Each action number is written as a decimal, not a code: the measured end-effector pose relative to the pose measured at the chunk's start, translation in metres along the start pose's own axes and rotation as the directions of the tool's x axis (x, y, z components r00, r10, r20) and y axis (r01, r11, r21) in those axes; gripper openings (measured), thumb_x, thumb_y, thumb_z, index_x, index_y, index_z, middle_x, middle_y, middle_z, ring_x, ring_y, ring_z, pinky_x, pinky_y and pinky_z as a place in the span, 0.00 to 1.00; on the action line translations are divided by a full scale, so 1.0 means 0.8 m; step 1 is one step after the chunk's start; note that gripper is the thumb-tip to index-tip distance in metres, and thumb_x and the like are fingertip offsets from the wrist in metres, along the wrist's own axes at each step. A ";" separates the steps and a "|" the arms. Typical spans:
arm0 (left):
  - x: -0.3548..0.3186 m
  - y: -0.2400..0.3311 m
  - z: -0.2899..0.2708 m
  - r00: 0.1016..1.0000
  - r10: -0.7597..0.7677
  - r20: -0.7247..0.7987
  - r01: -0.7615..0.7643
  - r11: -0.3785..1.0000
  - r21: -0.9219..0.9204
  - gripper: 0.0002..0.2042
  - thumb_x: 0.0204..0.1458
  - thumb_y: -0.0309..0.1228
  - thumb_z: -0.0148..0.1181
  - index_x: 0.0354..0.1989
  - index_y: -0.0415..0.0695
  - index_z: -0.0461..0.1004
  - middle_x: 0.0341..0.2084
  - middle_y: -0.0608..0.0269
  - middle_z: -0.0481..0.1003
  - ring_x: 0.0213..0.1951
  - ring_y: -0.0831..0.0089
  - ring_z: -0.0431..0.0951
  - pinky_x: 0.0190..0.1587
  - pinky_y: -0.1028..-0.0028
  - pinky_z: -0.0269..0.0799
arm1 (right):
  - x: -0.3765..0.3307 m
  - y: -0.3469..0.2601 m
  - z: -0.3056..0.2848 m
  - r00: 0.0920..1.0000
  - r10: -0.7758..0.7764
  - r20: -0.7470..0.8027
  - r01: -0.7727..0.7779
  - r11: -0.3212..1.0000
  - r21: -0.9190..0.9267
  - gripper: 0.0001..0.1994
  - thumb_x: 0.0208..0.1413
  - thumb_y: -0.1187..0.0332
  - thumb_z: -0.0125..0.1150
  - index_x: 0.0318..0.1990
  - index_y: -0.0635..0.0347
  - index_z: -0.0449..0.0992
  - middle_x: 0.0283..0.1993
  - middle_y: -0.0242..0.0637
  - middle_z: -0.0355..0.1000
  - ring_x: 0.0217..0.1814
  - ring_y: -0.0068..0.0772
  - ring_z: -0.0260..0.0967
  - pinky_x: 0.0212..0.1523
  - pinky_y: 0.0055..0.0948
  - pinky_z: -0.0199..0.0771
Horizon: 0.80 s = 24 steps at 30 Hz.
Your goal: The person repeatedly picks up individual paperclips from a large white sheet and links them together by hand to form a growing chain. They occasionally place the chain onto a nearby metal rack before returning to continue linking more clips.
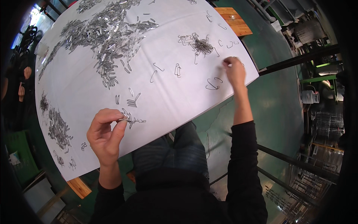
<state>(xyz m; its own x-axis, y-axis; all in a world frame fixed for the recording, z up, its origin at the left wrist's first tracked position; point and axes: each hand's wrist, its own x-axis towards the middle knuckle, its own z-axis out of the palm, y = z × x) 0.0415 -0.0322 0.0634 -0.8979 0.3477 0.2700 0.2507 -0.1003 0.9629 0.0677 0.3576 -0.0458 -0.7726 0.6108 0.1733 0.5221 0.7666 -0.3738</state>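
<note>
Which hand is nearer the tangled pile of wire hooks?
Right. The right hand is just to the lower right of the pile; the left hand is far to its lower left.

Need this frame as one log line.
LEFT HAND: pinching metal piece | RIGHT HAND: near wire hooks, grip unclear | WHITE TABLE: heap of small metal pieces toward far left

The left grip point(105, 137) pinches, palm upward, while the right grip point(235, 71) curls.
</note>
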 end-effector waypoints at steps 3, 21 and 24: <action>-0.004 0.003 0.007 1.000 -0.017 -0.018 0.017 1.000 -0.003 0.09 0.44 0.13 0.56 0.34 0.36 0.72 0.30 0.59 0.72 0.33 0.75 0.71 0.38 0.78 0.65 | 0.006 -0.063 0.040 0.961 0.048 0.272 -0.066 0.996 0.057 0.10 0.48 0.62 0.61 0.36 0.56 0.78 0.43 0.40 0.73 0.42 0.43 0.72 0.41 0.38 0.71; -0.011 -0.037 0.038 0.999 0.015 0.050 -0.018 0.999 0.050 0.07 0.46 0.19 0.59 0.34 0.40 0.75 0.27 0.65 0.77 0.30 0.79 0.75 0.31 0.80 0.68 | -0.171 -0.222 -0.074 0.874 -0.310 0.373 -0.371 0.069 0.926 0.06 0.57 0.72 0.53 0.37 0.67 0.70 0.33 0.36 0.69 0.28 0.23 0.68 0.24 0.20 0.69; -0.015 -0.036 0.041 0.999 0.025 0.030 -0.026 0.998 0.050 0.11 0.46 0.18 0.59 0.40 0.41 0.73 0.27 0.64 0.77 0.30 0.79 0.76 0.32 0.80 0.69 | -0.199 -0.235 -0.086 0.902 -0.256 0.348 -0.341 0.070 0.937 0.06 0.56 0.72 0.55 0.37 0.66 0.71 0.36 0.34 0.69 0.31 0.20 0.65 0.29 0.19 0.65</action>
<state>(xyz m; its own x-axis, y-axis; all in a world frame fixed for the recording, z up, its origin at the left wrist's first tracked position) 0.0570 -0.0031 0.0328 -0.8803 0.3725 0.2939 0.2921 -0.0627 0.9543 0.1174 0.1298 0.0596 -0.9562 0.2854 -0.0647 -0.0382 -0.3408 -0.9394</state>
